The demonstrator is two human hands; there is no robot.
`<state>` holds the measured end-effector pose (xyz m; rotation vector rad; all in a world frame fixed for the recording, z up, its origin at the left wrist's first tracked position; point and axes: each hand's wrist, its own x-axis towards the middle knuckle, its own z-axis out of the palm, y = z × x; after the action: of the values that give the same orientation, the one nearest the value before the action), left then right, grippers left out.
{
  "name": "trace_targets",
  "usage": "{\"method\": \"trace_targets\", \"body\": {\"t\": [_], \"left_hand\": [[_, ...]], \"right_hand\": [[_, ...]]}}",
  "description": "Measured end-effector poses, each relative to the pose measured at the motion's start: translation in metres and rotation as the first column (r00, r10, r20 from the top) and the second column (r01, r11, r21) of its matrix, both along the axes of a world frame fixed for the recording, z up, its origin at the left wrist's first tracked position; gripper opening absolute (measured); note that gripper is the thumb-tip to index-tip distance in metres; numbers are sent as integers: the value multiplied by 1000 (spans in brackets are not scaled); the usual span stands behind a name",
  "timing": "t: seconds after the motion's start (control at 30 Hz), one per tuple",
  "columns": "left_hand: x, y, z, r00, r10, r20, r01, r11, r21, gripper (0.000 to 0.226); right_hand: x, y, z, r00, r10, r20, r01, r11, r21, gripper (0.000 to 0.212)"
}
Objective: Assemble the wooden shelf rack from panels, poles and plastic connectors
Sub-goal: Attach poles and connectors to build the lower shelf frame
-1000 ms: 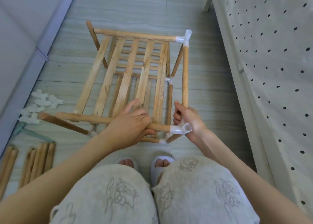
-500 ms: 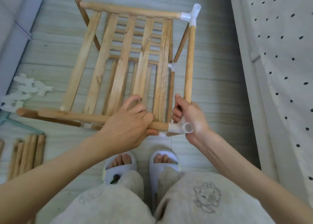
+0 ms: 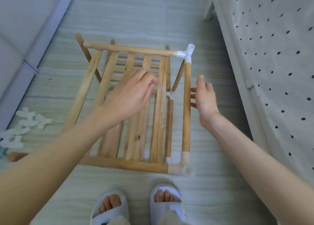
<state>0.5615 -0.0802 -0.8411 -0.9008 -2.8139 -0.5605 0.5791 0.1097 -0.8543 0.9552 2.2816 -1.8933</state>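
On the pale plank floor (image 3: 136,20) the half-built rack (image 3: 132,105) stands unheld, left hand (image 3: 130,95) and right hand (image 3: 204,97) both spread, likely needing connectors (image 3: 25,122) fitted next.

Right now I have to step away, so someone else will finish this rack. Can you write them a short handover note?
Left hand: open, over the slats, holding nothing.
Right hand: open, beside the right side pole, not gripping it.
The rack stands on the floor before the slippers. White corner connectors sit at its near right corner and far right corner.
Left: the poles' left ends are bare. Spare connectors lie on the floor to the left.
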Motion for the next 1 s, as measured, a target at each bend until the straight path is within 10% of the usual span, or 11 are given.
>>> {"method": "trace_targets", "body": {"t": [0.17,0.47,1.0], "left_hand": [[-94,27,-12,999,-3,-51,-1,997,-81,33],[-168,51,-42,999,-15,45,23,983,-183,37],[-168,55,-51,998,-17,-61,8,988,-155,38]], "right_hand": [[-88,20,0,981,107,-164,-80,983,163,61],[-159,26,-18,969,149,-199,-160,986,-42,66],[-171,18,-37,934,207,-291,-222,975,-19,10]]}}
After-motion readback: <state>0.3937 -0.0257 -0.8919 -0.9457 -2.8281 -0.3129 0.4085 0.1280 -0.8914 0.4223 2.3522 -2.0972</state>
